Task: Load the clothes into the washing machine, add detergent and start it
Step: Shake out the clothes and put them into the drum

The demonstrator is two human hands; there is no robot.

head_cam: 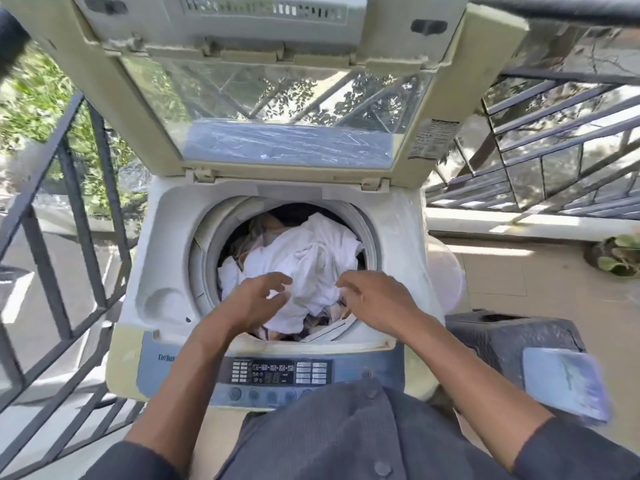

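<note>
A top-loading washing machine stands in front of me with its glass lid raised upright. The drum holds a heap of clothes, with a white garment on top and darker pieces under it. My left hand hovers over the near side of the drum, fingers loosely spread, holding nothing. My right hand hovers beside it over the drum's near right rim, fingers relaxed and empty. The control panel with a lit display lies just below my wrists.
A dark plastic stool stands right of the machine with a blue packet on it. A translucent tub sits behind the stool. Black metal railings enclose the balcony on both sides. A potted plant is at the far right.
</note>
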